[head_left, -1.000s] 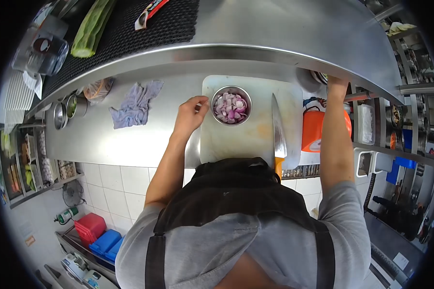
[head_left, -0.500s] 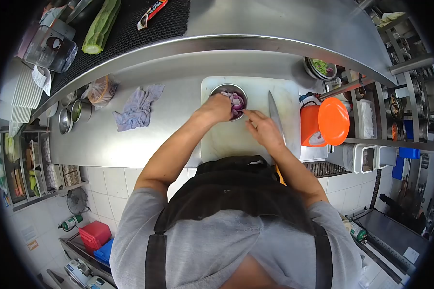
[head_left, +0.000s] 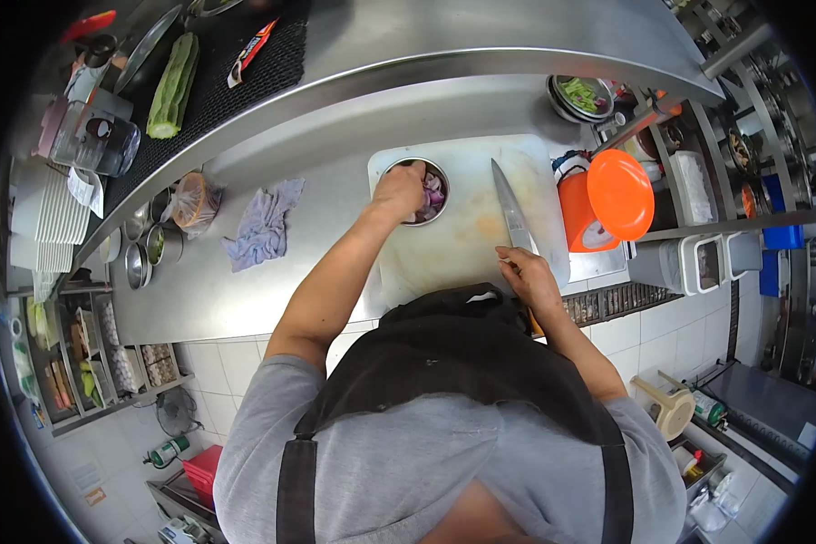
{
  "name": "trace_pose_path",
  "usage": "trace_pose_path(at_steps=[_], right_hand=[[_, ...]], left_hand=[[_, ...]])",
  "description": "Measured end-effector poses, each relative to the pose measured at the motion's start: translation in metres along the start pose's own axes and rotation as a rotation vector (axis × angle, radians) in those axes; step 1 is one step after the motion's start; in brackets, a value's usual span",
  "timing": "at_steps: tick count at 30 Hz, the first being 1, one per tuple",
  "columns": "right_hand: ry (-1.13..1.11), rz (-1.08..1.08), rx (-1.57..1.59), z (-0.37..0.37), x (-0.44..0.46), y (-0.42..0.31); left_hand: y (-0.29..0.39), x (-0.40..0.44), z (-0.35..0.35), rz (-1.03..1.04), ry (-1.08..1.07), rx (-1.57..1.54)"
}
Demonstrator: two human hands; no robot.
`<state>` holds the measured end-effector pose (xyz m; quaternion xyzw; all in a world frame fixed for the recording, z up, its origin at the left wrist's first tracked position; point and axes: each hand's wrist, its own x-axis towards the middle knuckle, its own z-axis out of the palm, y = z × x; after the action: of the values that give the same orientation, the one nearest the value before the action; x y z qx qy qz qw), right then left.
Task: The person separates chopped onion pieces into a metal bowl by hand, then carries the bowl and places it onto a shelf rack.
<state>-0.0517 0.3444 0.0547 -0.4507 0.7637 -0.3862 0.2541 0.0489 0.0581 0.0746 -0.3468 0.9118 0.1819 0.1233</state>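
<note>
A steel bowl (head_left: pixel 443 205) with cut red onion (head_left: pixel 432 196) in it stands on the white cutting board (head_left: pixel 444 258). My left hand (head_left: pixel 401 192) grips the bowl's left side, its fingers over the rim and partly inside; the thumb is hidden. To the right, a large kitchen knife (head_left: pixel 514 210) lies on the board with its tip pointing away from me. My right hand (head_left: pixel 531 279) is closed round the handle end of the knife, which its curled fingers cover.
A crumpled cloth (head_left: pixel 265 227) lies left of the board, with a bagged tub (head_left: pixel 193 201) and small metal bowls beyond. On the right stand an orange scale (head_left: pixel 585 213) and a bowl of cut greens (head_left: pixel 582 98). A raised steel shelf (head_left: pixel 408 68) runs along the back.
My right hand has drawn back from the bowl toward me and closed on the knife handle. My left hand stays at the bowl. The whole view has turned slightly.
</note>
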Motion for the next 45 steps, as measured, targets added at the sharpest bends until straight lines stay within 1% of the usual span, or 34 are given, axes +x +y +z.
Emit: trace_pose_path(at_steps=[2,4,6,8,10,14,16,17,19,20,22,23,24,26,27,30,31,33,34,36,37,38,40,41,43,44,45], right_hand=[[0.013,-0.001,0.035,0.002,-0.009,0.000],[0.007,0.028,0.043,0.002,-0.012,-0.002],[0.007,0.008,0.045,0.005,-0.012,-0.002],[0.013,-0.008,0.043,0.006,-0.012,-0.002],[0.008,-0.024,0.046,0.006,-0.010,-0.002],[-0.009,-0.012,0.050,0.006,-0.009,-0.001],[-0.011,0.003,0.054,0.006,-0.010,0.000],[-0.014,0.003,0.053,0.006,-0.010,0.000],[-0.018,0.003,0.050,0.006,-0.011,0.002],[-0.018,0.006,0.050,0.006,-0.012,0.005],[-0.041,-0.006,0.033,0.008,-0.011,0.008],[-0.042,-0.006,0.033,0.008,-0.011,0.009],[-0.038,-0.009,0.045,0.008,-0.011,0.008],[-0.030,-0.006,0.057,0.007,-0.011,0.006],[-0.024,-0.010,0.053,0.006,-0.011,0.006],[-0.011,-0.006,0.052,0.007,-0.015,0.008],[-0.002,-0.001,0.051,0.007,-0.016,0.009],[0.005,0.000,0.057,0.008,-0.017,0.011],[0.007,-0.002,0.061,0.008,-0.018,0.012],[0.000,0.005,0.059,0.006,-0.017,0.010],[-0.008,0.007,0.054,0.006,-0.015,0.008],[-0.010,0.006,0.055,0.007,-0.013,0.008],[-0.003,-0.026,0.067,0.007,-0.010,0.006],[-0.005,-0.029,0.063,0.006,-0.008,0.005],[-0.051,-0.015,0.025,0.005,-0.005,0.000],[-0.054,-0.017,0.022,0.004,-0.003,-0.002],[-0.058,-0.021,0.029,0.003,-0.002,-0.004]], left_hand=[[-0.011,0.002,-0.007,0.100,0.080,-0.125],[-0.011,-0.006,-0.026,0.076,0.077,-0.150],[-0.017,-0.003,-0.033,0.112,0.044,-0.210],[-0.023,0.000,-0.034,0.124,0.053,-0.235],[-0.027,0.002,-0.036,0.159,0.033,-0.325],[-0.028,0.000,-0.041,0.138,-0.005,-0.348],[-0.025,-0.008,-0.044,0.226,0.023,-0.278],[-0.025,-0.008,-0.044,0.224,0.023,-0.279],[-0.021,-0.006,-0.046,0.209,-0.026,-0.034],[-0.016,-0.005,-0.045,0.210,-0.029,-0.034],[0.003,-0.007,-0.045,0.124,-0.346,0.276],[0.003,-0.011,-0.032,0.152,-0.274,0.196],[0.003,-0.007,-0.021,0.153,-0.274,0.196],[0.003,0.001,0.001,0.181,-0.294,0.323],[0.000,0.002,0.005,0.156,-0.225,0.174],[-0.006,0.006,0.014,0.126,-0.180,0.196],[-0.010,0.010,0.014,0.128,-0.181,0.200],[-0.018,0.013,0.010,0.173,-0.271,0.224],[-0.022,0.010,0.006,0.175,-0.276,0.226],[-0.029,-0.003,-0.008,0.257,-0.088,-0.124],[-0.022,-0.014,-0.022,0.188,-0.112,-0.247],[-0.026,-0.015,-0.021,0.185,-0.112,-0.247],[-0.036,-0.016,-0.015,0.151,-0.062,-0.411],[-0.040,-0.016,-0.011,0.150,-0.058,-0.414],[-0.043,-0.018,-0.006,0.168,-0.075,-0.559],[-0.045,-0.019,-0.004,0.167,-0.073,-0.563],[-0.043,-0.021,-0.004,0.154,-0.077,-0.661]])
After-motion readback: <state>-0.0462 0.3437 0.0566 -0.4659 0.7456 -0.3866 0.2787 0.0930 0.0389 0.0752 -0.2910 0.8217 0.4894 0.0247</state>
